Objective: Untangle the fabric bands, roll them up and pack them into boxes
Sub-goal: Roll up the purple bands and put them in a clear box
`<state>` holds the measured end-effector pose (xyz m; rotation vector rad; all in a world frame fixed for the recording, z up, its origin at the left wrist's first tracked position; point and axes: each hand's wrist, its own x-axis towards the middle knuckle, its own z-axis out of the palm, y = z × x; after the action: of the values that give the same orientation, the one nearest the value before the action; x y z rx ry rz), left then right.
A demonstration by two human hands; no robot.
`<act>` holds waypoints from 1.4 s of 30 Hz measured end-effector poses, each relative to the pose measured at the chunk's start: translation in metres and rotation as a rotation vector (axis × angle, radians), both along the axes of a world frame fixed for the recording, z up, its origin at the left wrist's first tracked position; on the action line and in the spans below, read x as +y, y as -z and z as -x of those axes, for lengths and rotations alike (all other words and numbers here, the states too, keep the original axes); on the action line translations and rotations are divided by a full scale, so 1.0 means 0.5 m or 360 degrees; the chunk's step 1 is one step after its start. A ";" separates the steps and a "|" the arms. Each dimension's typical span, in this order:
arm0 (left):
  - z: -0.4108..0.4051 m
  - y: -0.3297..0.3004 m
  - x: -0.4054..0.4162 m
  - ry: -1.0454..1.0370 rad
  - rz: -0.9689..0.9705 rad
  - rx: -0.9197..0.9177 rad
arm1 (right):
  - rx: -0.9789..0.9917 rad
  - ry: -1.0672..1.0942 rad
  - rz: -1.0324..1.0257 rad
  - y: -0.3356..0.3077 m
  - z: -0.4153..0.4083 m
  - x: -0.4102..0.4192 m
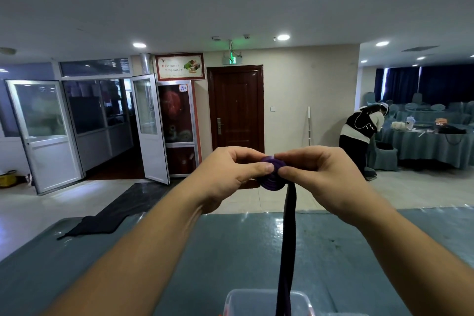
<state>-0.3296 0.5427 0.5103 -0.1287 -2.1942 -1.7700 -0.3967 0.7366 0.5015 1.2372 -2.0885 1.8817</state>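
both hands are raised at the centre of the frame, close together, and both pinch the same item. the left hand pinches the left edge of a purple band roll between thumb and curled fingers. the right hand pinches the right edge of the roll the same way. the roll shows its coiled layers toward the camera and is held in the air above the counter, not touching it.

the unrolled tail of the same band hangs straight down from the lower right of the roll to the bottom edge of the frame. it passes in front of a clear plastic box at the bottom centre; whether the tail touches the box cannot be told.

a dark cloth lies over the counter's far left edge. a brown door stands at the centre background. at the right, a person bends over a covered table.
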 end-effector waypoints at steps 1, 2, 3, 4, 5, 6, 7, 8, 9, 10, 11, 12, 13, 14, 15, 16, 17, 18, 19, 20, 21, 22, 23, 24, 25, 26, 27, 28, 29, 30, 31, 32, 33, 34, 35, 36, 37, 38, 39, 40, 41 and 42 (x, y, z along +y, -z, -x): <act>0.001 -0.002 0.001 -0.0003 -0.0043 0.0030 | -0.0017 0.0009 0.0093 0.001 -0.001 -0.005; 0.000 -0.003 0.004 -0.0011 -0.0091 0.0060 | -0.0052 0.0027 0.0204 0.004 -0.001 -0.009; 0.004 -0.001 0.006 -0.0023 -0.0130 0.0089 | -0.0101 0.0034 0.0307 0.008 0.000 -0.014; 0.008 0.004 0.008 -0.0028 -0.0175 0.0110 | -0.0152 0.0027 0.0377 0.013 0.001 -0.018; 0.013 0.009 0.009 -0.0030 -0.0234 0.0124 | -0.0191 0.0017 0.0412 0.017 0.002 -0.021; 0.015 0.014 0.010 -0.0027 -0.0291 0.0123 | -0.0206 0.0017 0.0416 0.020 0.003 -0.022; 0.017 0.018 0.009 -0.0030 -0.0317 0.0113 | -0.0200 0.0027 0.0396 0.022 0.006 -0.020; 0.017 0.020 0.007 -0.0035 -0.0307 0.0089 | -0.0184 0.0034 0.0350 0.022 0.009 -0.017; 0.017 0.021 0.002 -0.0030 -0.0264 0.0057 | -0.0157 0.0030 0.0278 0.020 0.012 -0.013; 0.013 0.018 -0.001 -0.0007 -0.0206 0.0013 | -0.0120 0.0024 0.0186 0.016 0.013 -0.008; 0.012 0.015 -0.005 0.0023 -0.0147 -0.0032 | -0.0077 0.0019 0.0092 0.013 0.016 -0.004; 0.009 0.011 -0.007 0.0051 -0.0105 -0.0068 | -0.0048 0.0006 0.0021 0.010 0.017 0.000; 0.008 0.007 -0.009 0.0059 -0.0086 -0.0084 | -0.0041 -0.0013 -0.0007 0.007 0.017 0.001; 0.007 0.002 -0.010 0.0053 -0.0088 -0.0086 | -0.0055 -0.0032 0.0015 0.005 0.016 0.000; 0.008 -0.001 -0.011 0.0034 -0.0105 -0.0070 | -0.0077 -0.0036 0.0076 0.005 0.015 -0.003; 0.010 -0.003 -0.008 0.0017 -0.0141 -0.0045 | -0.0096 -0.0017 0.0155 0.008 0.014 -0.007; 0.013 -0.001 -0.005 0.0011 -0.0201 -0.0012 | -0.0111 0.0013 0.0240 0.011 0.014 -0.011; 0.015 0.003 0.000 0.0017 -0.0291 0.0019 | -0.0137 0.0033 0.0316 0.015 0.013 -0.015; 0.020 0.008 0.004 0.0025 -0.0402 0.0045 | -0.0176 0.0030 0.0383 0.017 0.012 -0.019; 0.022 0.013 0.008 0.0035 -0.0513 0.0056 | -0.0221 0.0009 0.0436 0.018 0.010 -0.021; 0.026 0.018 0.009 0.0040 -0.0588 0.0053 | -0.0253 -0.0005 0.0460 0.018 0.010 -0.023; 0.026 0.019 0.011 0.0044 -0.0600 0.0036 | -0.0254 0.0000 0.0441 0.017 0.011 -0.022; 0.025 0.019 0.008 0.0036 -0.0535 0.0015 | -0.0218 0.0021 0.0371 0.013 0.013 -0.018; 0.022 0.015 0.002 0.0035 -0.0412 -0.0009 | -0.0160 0.0034 0.0263 0.007 0.015 -0.014; 0.019 0.010 -0.006 0.0048 -0.0260 -0.0029 | -0.0098 0.0036 0.0141 0.000 0.016 -0.007; 0.014 0.003 -0.010 0.0062 -0.0123 -0.0050 | -0.0047 0.0019 0.0033 -0.006 0.015 -0.002; 0.011 -0.002 -0.014 0.0064 -0.0026 -0.0063 | -0.0007 -0.0005 -0.0038 -0.012 0.014 0.001; 0.008 -0.006 -0.016 0.0053 0.0008 -0.0064 | 0.0017 -0.0018 -0.0058 -0.016 0.013 0.003; 0.008 -0.007 -0.015 0.0035 -0.0015 -0.0050 | 0.0028 -0.0015 -0.0019 -0.018 0.012 0.002; 0.008 -0.007 -0.010 0.0023 -0.0089 -0.0021 | 0.0012 -0.0001 0.0079 -0.016 0.012 -0.001; 0.010 -0.004 -0.005 0.0021 -0.0202 0.0019 | -0.0037 0.0013 0.0212 -0.013 0.012 -0.006; 0.014 0.001 0.002 0.0024 -0.0335 0.0059 | -0.0103 0.0013 0.0342 -0.008 0.011 -0.011; 0.018 0.008 0.009 0.0031 -0.0473 0.0090 | -0.0173 -0.0005 0.0445 -0.005 0.009 -0.016; 0.021 0.013 0.015 0.0036 -0.0601 0.0108 | -0.0234 -0.0030 0.0513 -0.002 0.007 -0.020; 0.024 0.018 0.021 0.0038 -0.0690 0.0119 | -0.0272 -0.0050 0.0541 -0.001 0.006 -0.023; 0.024 0.022 0.024 0.0036 -0.0726 0.0121 | -0.0277 -0.0053 0.0530 0.000 0.008 -0.024; 0.025 0.025 0.024 0.0030 -0.0698 0.0113 | -0.0248 -0.0036 0.0480 -0.001 0.011 -0.022; 0.022 0.024 0.021 0.0016 -0.0599 0.0099 | -0.0190 -0.0013 0.0396 -0.003 0.014 -0.018; 0.020 0.020 0.016 -0.0007 -0.0442 0.0087 | -0.0116 0.0006 0.0284 -0.007 0.018 -0.013; 0.016 0.014 0.010 -0.0025 -0.0263 0.0077 | -0.0042 0.0014 0.0159 -0.009 0.019 -0.008; 0.012 0.008 0.004 -0.0030 -0.0104 0.0068 | 0.0018 0.0010 0.0045 -0.012 0.018 -0.005; 0.008 0.000 -0.001 -0.0029 0.0000 0.0055 | 0.0051 -0.0006 -0.0026 -0.013 0.018 -0.004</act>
<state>-0.3338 0.5423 0.5101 -0.1383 -2.1646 -1.7447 -0.4055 0.7345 0.5083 1.2671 -2.0910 1.8371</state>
